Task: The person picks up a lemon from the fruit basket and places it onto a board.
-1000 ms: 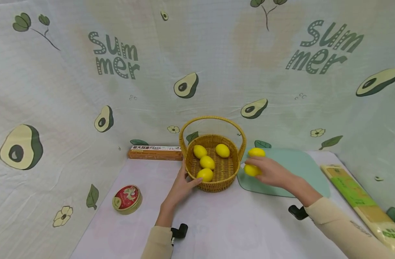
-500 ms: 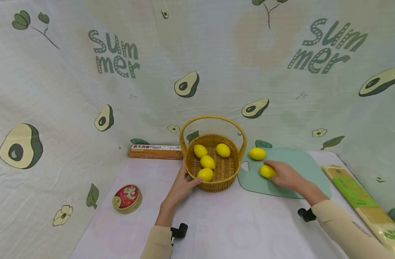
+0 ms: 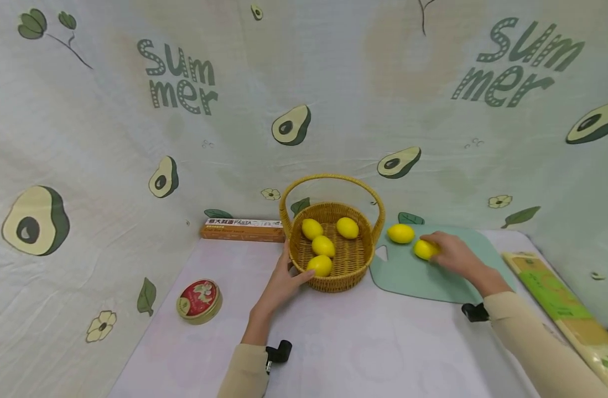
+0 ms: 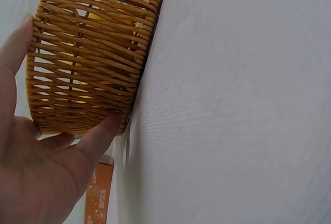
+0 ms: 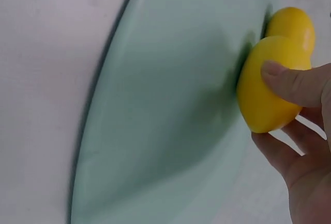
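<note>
My right hand (image 3: 453, 253) grips a yellow lemon (image 3: 426, 250) over the green cutting board (image 3: 463, 284). In the right wrist view, the thumb presses one side of that lemon (image 5: 271, 87) and the fingers hold it from the other. Another lemon (image 3: 400, 233) lies on the board to its left. My left hand (image 3: 282, 284) holds the side of a round wicker basket (image 3: 338, 283), which has a tall handle and several lemons inside. From the left wrist, the thumb and fingers are seen spread around the basket wall (image 4: 93, 63).
A long pasta box (image 3: 241, 231) lies behind and left of the basket. A round red tin (image 3: 199, 301) sits at the left. Along the table's right side lies a flat noodle packet (image 3: 557, 304). Printed cloth hangs behind.
My right hand has carried its lemon from beside the basket rightward and slightly back over the cutting board. My left hand stays on the basket. The view has shifted slightly.
</note>
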Demonstrator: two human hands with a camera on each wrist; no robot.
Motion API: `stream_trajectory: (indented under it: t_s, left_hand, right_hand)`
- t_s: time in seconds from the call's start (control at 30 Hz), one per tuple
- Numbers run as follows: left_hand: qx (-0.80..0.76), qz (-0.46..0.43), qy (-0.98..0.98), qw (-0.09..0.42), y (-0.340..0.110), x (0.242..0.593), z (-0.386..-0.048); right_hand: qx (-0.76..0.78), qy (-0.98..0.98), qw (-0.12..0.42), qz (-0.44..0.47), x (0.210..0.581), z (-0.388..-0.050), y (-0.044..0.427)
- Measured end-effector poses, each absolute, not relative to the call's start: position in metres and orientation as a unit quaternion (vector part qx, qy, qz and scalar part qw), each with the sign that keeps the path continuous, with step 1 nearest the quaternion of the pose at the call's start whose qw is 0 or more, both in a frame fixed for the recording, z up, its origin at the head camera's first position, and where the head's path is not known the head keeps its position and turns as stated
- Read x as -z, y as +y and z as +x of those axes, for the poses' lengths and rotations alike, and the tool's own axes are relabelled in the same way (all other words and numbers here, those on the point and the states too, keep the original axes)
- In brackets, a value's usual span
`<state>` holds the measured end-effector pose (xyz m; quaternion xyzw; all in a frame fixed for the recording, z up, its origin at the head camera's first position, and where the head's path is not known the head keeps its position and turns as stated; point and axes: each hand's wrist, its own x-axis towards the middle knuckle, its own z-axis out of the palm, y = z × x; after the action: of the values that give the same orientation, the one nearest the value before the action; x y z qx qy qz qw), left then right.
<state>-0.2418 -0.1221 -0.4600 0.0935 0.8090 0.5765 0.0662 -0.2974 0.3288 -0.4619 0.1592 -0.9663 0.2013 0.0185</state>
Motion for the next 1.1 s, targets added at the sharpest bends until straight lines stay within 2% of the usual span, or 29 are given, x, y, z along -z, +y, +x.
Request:
stream_trajectory:
  t_s: [0.17, 0.43, 1.1]
  left_hand:
    - [-0.575, 0.097, 0.81, 0.064, -0.123, 0.461, -0.243]
    - [-0.573, 0.09, 0.813, 0.041, -0.123, 0.496, -0.26]
    - [-0.581, 0.086, 0.809, 0.032, -0.123, 0.497, -0.259]
  right_hand:
    - [-0.193, -0.969, 0.023, 0.151, 0.462, -0.303, 0.331]
    - [-0.184, -0.973, 0.017, 0.136, 0.46, -0.317, 0.334]
    - [-0.197, -0.974, -0.008, 0.112, 0.457, -0.329, 0.339]
